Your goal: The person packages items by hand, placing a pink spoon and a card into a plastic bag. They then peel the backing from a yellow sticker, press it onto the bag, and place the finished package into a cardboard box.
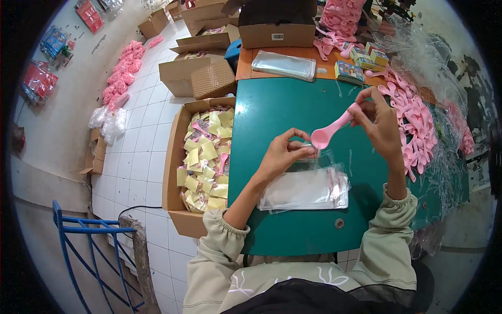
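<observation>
My right hand is closed on the handle end of a pink measuring spoon, held up over the green table. The spoon's bowl points left and down, right by the fingertips of my left hand. Between the left thumb and fingers is pinched a clear plastic bag, partly hidden by the hand. Below both hands lies a stack of clear plastic bags on the green tabletop.
Loose pink spoons are heaped at the right, beside crumpled plastic film. Small card boxes and more clear bags lie at the back. A cardboard box of packed spoons with yellow cards stands left of the table.
</observation>
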Action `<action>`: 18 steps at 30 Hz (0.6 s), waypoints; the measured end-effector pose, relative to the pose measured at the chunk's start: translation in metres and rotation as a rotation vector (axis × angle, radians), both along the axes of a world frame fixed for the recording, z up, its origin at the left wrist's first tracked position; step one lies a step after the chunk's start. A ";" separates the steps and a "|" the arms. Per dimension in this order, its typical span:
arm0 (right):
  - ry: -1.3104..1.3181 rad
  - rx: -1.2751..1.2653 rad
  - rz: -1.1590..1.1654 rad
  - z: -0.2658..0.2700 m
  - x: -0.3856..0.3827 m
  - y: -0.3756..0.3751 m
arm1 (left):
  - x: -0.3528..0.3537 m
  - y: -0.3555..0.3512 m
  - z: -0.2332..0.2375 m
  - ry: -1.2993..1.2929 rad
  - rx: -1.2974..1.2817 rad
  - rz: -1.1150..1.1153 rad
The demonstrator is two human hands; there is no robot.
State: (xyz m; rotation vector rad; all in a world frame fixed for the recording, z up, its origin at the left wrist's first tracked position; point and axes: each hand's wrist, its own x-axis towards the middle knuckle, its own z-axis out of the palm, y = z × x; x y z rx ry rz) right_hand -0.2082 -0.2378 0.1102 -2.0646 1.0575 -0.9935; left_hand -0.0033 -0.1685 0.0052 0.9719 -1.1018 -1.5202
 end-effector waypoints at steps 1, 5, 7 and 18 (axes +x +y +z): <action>-0.013 0.007 0.028 -0.001 0.003 0.002 | -0.001 0.001 0.001 0.008 -0.001 0.010; 0.012 -0.005 0.022 0.000 0.006 0.004 | -0.001 0.001 -0.002 0.045 -0.019 0.021; 0.013 0.002 0.021 0.000 0.004 0.004 | -0.002 0.001 0.002 0.001 -0.014 0.022; -0.046 0.121 0.128 -0.012 0.010 -0.002 | -0.004 -0.002 -0.005 -0.036 -0.056 0.001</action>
